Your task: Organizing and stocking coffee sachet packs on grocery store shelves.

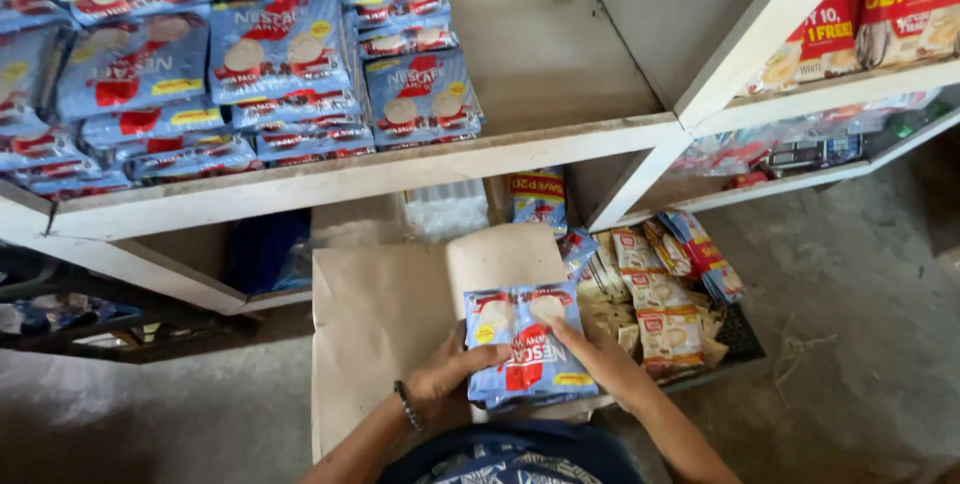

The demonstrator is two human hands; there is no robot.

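Observation:
I hold a blue sachet pack with red and white print (527, 347) low in the middle of the head view, over a brown paper package (385, 314). My left hand (447, 376) grips its left lower edge; a dark bead bracelet sits on that wrist. My right hand (598, 354) grips its right side. Both hands are closed on the pack.
Stacks of matching blue packs (270, 54) fill the left of a white wooden shelf (400, 176); its right part is bare board. Cream and red sachet packs (660, 294) lie in a low tray at right. More packs (880, 14) sit on the shelf at upper right. Grey concrete floor (860, 294).

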